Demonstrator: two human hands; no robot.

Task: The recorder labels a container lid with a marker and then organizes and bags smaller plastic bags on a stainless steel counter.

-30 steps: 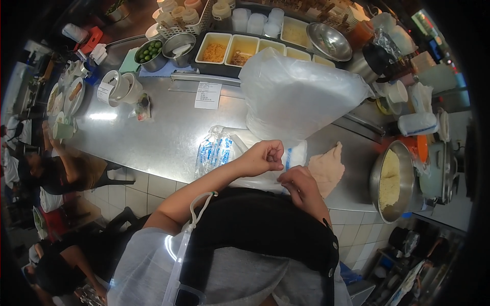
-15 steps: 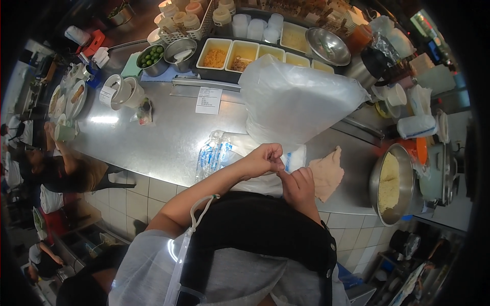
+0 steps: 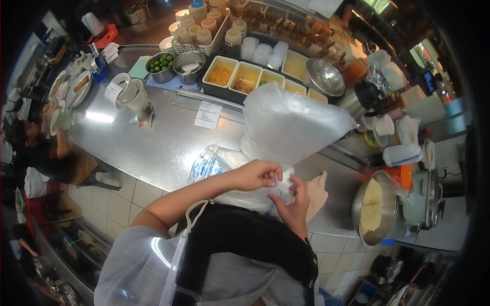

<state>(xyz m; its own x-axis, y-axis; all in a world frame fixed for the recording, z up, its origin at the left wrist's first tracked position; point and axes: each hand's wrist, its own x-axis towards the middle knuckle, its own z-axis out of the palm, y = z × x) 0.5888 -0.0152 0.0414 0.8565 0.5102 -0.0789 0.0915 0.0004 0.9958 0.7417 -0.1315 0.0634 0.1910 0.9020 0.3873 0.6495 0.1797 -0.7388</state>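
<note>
My left hand is closed, its thumb and fingers curled together over clear and white plastic on the steel counter; what they grip is too small to make out. Just right of it, my right hand is open, thumb and fingers spread apart. A large translucent plastic bag stands puffed up beyond both hands. Clear plastic packaging with blue print lies beside my left wrist. To the right of my right hand rests a tan cloth.
A steel bowl of yellow crumbly food stands at right. A paper slip, white tubs and a small packet lie left. Food containers and a pot of green limes line the back. Another person works far left.
My hands have drawn apart from their fingertip-to-fingertip pinch. The right hand has opened and lowered slightly; the left stays curled. The whole view has turned a little.
</note>
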